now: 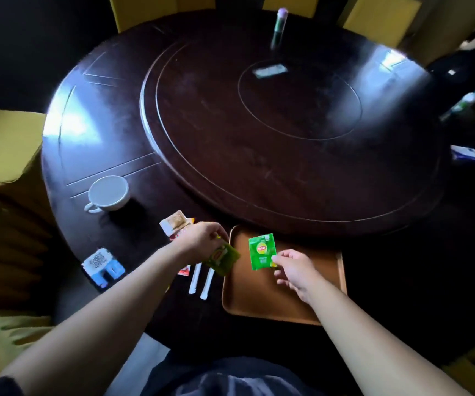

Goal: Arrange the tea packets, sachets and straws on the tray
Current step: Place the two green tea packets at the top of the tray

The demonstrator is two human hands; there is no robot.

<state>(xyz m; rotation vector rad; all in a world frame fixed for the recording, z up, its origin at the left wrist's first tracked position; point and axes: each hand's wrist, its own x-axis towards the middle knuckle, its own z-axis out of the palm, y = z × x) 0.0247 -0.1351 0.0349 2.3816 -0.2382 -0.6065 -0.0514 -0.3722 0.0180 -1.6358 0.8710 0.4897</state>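
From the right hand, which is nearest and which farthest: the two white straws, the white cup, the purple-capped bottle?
From the right hand:
1. White straws, just left of the tray.
2. White cup, far left on the table.
3. Purple-capped bottle, at the table's far edge.

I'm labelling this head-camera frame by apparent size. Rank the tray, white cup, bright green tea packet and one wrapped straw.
1. tray
2. white cup
3. bright green tea packet
4. wrapped straw
The last two are close: the straw looks longer, but far narrower.
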